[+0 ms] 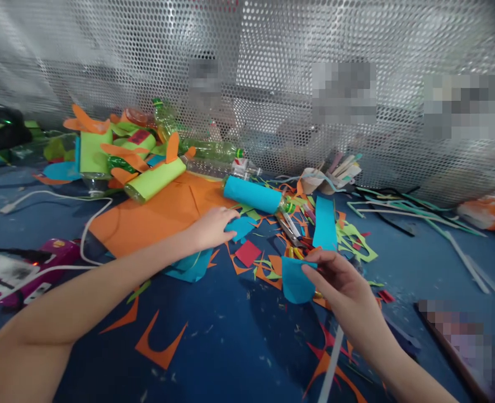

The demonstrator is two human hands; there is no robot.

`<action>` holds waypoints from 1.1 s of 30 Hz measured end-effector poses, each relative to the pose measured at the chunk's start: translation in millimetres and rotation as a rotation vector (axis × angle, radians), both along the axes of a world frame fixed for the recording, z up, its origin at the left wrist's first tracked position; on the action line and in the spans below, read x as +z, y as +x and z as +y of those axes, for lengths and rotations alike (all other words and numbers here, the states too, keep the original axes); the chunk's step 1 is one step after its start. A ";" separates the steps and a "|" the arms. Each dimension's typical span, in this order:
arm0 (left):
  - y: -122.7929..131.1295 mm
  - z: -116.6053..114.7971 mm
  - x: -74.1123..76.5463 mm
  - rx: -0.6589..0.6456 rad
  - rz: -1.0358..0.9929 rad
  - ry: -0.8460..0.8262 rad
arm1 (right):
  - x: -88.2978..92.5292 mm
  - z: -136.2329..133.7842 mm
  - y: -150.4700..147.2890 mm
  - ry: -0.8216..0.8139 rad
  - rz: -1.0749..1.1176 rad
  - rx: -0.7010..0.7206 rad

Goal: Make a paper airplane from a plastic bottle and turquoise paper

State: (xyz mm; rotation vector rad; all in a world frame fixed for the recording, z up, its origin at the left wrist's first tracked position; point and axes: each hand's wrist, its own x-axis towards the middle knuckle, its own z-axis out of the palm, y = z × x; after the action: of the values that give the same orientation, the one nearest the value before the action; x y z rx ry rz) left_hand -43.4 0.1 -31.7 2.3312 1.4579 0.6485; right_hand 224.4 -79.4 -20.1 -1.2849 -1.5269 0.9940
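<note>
My right hand [345, 282] pinches a blue piece of paper [298, 282] with a rounded lower edge by its upper right corner, above the scraps. Over the edge of a large orange sheet [146, 215] reaches my left hand [213, 228], thumb and fingers apart around another blue paper piece [242, 227]; whether they touch it I cannot tell. Behind the hands lies a bottle wrapped in blue paper [252, 194]. Scissors with yellow-orange handles [296, 253] are partly hidden by the held paper. A blue strip [325, 224] lies beyond my right hand.
Bottles wrapped in green paper with orange fins [157, 180] crowd the back left, before a perforated metal screen [272, 50]. A purple power strip [54, 252] and white cable are at left. Orange scraps [161, 350] litter the blue table. Thin tubes [423, 215] lie at right, near a phone-like device [452, 347].
</note>
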 end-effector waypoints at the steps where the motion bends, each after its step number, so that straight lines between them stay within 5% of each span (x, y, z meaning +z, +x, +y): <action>1: 0.8 -1.2 1.4 -0.006 -0.016 -0.032 | -0.2 -0.4 -0.1 -0.004 0.005 0.009; 6: 3.6 -0.8 10.1 -0.042 -0.121 -0.167 | -2.0 -2.8 1.2 -0.050 0.113 0.050; 14: 16.2 -7.0 17.4 -0.023 -0.839 -0.696 | 0.1 -6.3 0.2 -0.188 0.311 0.141; 19: 30.0 -16.0 21.0 0.070 -1.135 -0.827 | 1.4 -8.5 -1.9 -0.236 0.421 0.164; 24: 36.2 -23.5 18.4 0.151 -1.161 -0.843 | 2.1 -9.6 -5.8 -0.255 0.497 0.186; 29: 37.8 -29.7 12.8 0.034 -1.124 -0.870 | 0.6 -7.8 -7.3 -0.261 0.423 0.186; 33: 42.0 -36.4 16.5 -0.018 -1.068 -0.944 | 7.4 -7.9 -9.0 -0.462 0.434 0.152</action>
State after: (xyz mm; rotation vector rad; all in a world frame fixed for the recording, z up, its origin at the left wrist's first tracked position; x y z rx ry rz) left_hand -1.5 -36.3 -15.2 0.9748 0.8824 0.7700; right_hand 215.4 -87.3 -12.7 -1.1601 -1.1037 1.6738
